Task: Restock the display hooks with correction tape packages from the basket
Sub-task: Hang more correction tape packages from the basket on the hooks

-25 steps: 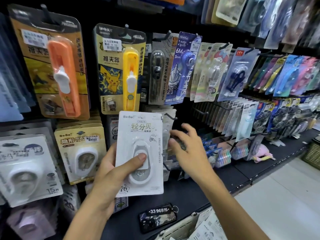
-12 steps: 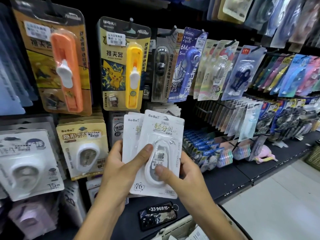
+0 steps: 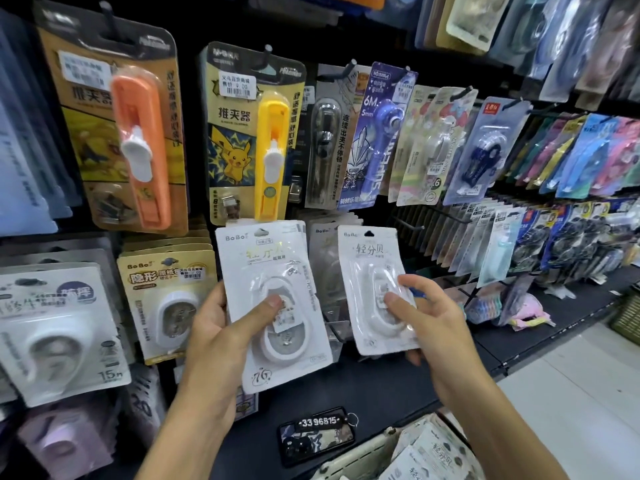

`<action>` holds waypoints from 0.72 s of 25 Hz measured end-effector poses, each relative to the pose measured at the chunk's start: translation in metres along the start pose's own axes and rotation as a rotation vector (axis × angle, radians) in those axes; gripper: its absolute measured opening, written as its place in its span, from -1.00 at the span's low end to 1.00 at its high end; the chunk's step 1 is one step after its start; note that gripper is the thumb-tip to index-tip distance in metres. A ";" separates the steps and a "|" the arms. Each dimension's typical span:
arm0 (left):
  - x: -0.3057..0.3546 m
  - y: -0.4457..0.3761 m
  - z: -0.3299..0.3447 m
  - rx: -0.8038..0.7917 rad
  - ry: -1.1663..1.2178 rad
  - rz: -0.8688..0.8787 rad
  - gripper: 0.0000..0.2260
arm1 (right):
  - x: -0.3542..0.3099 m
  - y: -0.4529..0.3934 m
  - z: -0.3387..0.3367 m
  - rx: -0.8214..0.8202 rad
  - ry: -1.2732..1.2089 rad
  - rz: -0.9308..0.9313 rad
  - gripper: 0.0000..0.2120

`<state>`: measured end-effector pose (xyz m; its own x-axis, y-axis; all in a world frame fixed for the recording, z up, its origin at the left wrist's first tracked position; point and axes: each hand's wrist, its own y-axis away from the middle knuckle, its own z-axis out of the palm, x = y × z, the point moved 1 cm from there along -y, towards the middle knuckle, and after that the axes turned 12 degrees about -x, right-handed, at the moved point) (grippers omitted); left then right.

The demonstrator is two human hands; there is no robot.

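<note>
Fingers pinch packs: left hand point(image 3: 221, 327) grips a stack point(image 3: 273, 299), right hand point(image 3: 429, 317) one pack point(image 3: 375, 289) at three o'clock. Light, stiff, slick; steer by the blister.

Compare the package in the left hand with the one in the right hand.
The left hand grips a small stack of white packages, thumb across the front one; the right hand pinches a single white package. The stack sits nearer the camera and lower; the single package is further right, toward the hooks. Both show the same white correction tape, upright.
</note>
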<state>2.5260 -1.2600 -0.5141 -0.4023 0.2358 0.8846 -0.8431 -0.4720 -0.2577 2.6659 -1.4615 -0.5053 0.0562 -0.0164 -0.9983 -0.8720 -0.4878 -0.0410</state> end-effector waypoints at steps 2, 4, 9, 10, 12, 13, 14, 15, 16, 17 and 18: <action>0.001 0.001 -0.001 -0.004 0.004 0.008 -0.57 | -0.001 0.001 -0.008 -0.021 0.040 -0.005 -0.77; -0.001 0.002 0.003 -0.033 0.001 -0.007 -0.56 | -0.001 0.000 -0.005 -0.029 0.021 -0.039 -0.75; -0.006 -0.001 0.012 -0.077 0.004 -0.029 -0.53 | 0.000 -0.017 0.011 -0.044 0.164 -0.028 -0.57; -0.007 -0.002 0.014 -0.071 0.005 -0.026 -0.53 | -0.001 -0.018 0.014 -0.054 0.190 0.025 -0.53; -0.008 -0.004 0.018 -0.055 0.000 -0.020 -0.53 | -0.001 -0.011 0.023 -0.097 0.187 0.004 -0.53; -0.009 -0.006 0.020 -0.052 -0.005 -0.017 -0.52 | 0.001 -0.004 0.030 -0.163 0.123 -0.065 -0.54; -0.010 -0.007 0.020 -0.055 -0.013 -0.014 -0.52 | 0.004 0.003 0.037 -0.256 0.054 -0.125 -0.51; -0.010 -0.007 0.021 -0.067 -0.027 -0.013 -0.52 | 0.007 0.008 0.043 -0.325 0.036 -0.167 -0.46; -0.011 -0.008 0.022 -0.086 -0.041 -0.015 -0.54 | 0.010 0.011 0.047 -0.345 0.063 -0.196 -0.43; -0.012 -0.009 0.023 -0.102 -0.048 -0.020 -0.58 | 0.012 0.011 0.049 -0.322 0.062 -0.212 -0.43; -0.012 -0.010 0.024 -0.107 -0.046 -0.022 -0.63 | 0.012 0.009 0.048 -0.276 0.015 -0.215 -0.47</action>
<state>2.5474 -1.2788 -0.5128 -0.3685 0.2051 0.9067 -0.8858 -0.3733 -0.2756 2.6353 -1.4238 -0.5195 0.2332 0.1001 -0.9673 -0.6752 -0.6992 -0.2351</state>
